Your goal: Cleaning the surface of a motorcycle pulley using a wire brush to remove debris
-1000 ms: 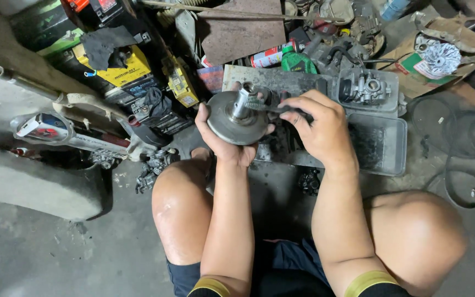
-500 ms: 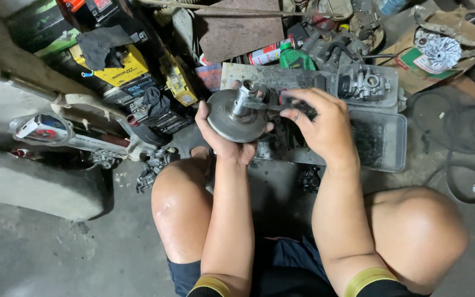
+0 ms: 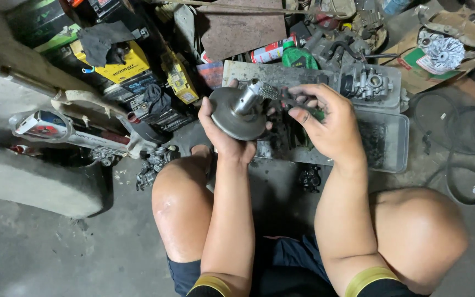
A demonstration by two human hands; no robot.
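Knees up close, bare floor under them. Left hand (image 3: 227,135) cups a metal pulley (image 3: 238,113), shaft pointing up-right. Right hand (image 3: 328,124) pinches a small brush (image 3: 275,93) against the shaft tip. Grey tray (image 3: 391,140) just behind, carburetor (image 3: 370,83) and yellow batteries (image 3: 130,69) further back.

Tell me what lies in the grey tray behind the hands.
The grey tray holds a carburettor at its far end and dark grime. The right hand and the metal pulley disc in the left hand cover the rest.

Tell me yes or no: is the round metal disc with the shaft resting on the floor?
No, the left hand holds the metal disc up above the knees, while the right hand holds a brush against its shaft.
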